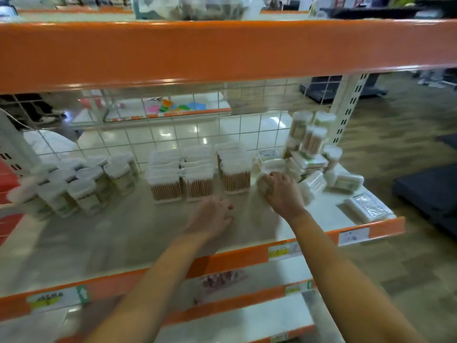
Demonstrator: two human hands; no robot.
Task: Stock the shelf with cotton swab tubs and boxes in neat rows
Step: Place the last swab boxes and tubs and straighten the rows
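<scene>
Right hand (284, 191) grips blurred tub (264, 184), label unreadable. Left hand (210, 217) motion-blurred on shelf (111, 233); grip state indeterminate.

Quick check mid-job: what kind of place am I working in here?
Most likely a retail shop aisle: orange-edged shelving with price labels on the edge strips, rows of cotton swab boxes, and a wire-grid back panel.
</scene>
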